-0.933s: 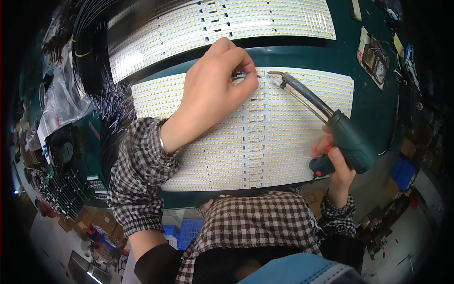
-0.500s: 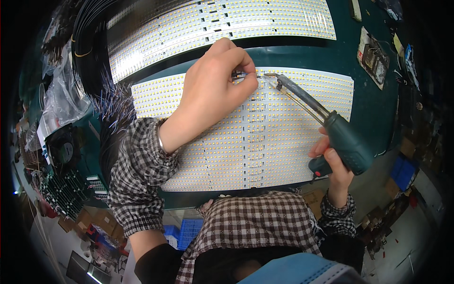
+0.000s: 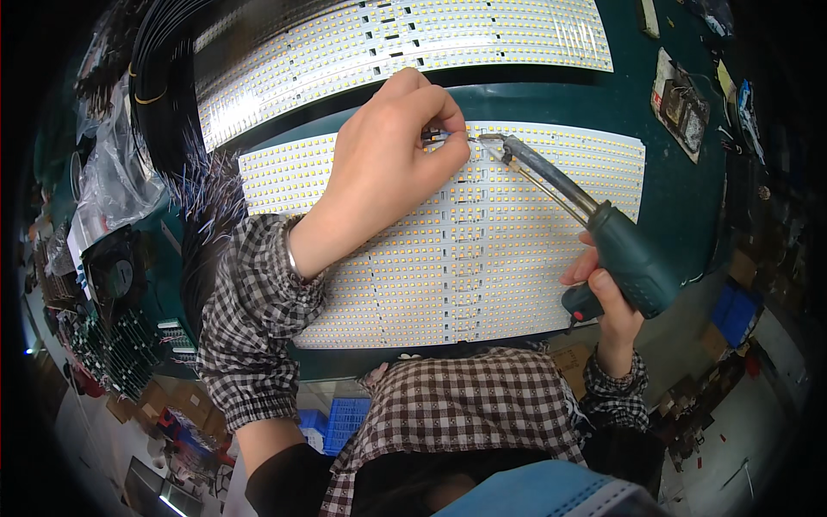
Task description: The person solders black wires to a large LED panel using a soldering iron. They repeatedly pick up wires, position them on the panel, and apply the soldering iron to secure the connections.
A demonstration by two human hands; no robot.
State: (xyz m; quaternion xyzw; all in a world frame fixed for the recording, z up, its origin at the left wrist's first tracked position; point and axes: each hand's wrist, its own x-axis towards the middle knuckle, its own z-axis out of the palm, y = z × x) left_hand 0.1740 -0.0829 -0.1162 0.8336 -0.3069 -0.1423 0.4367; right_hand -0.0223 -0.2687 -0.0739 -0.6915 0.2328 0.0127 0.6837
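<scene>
A white LED panel [image 3: 405, 284], covered in rows of small yellowish LEDs, lies in front of me. Over its far edge, my left hand [image 3: 388, 142] has thumb and fingers pinched together on a thin dark wire [image 3: 433, 135], most of it hidden by the fingers. My right hand [image 3: 610, 297] is closed round the handle of a green soldering gun [image 3: 637, 263] at the panel's right side. The gun's metal barrel slants up and left, and its tip is at the far edge of the panel, just right of my left fingertips. Whether the tip touches the wire, I cannot tell.
More LED panels [image 3: 508, 39] lie beyond on the dark green table [image 3: 517, 96]. To the left hang a thick bundle of black wires [image 3: 164, 86] and a clear plastic bag [image 3: 112, 194]. A blackened tray [image 3: 680, 108] lies at the far right. Blue crates [image 3: 345, 422] stand below.
</scene>
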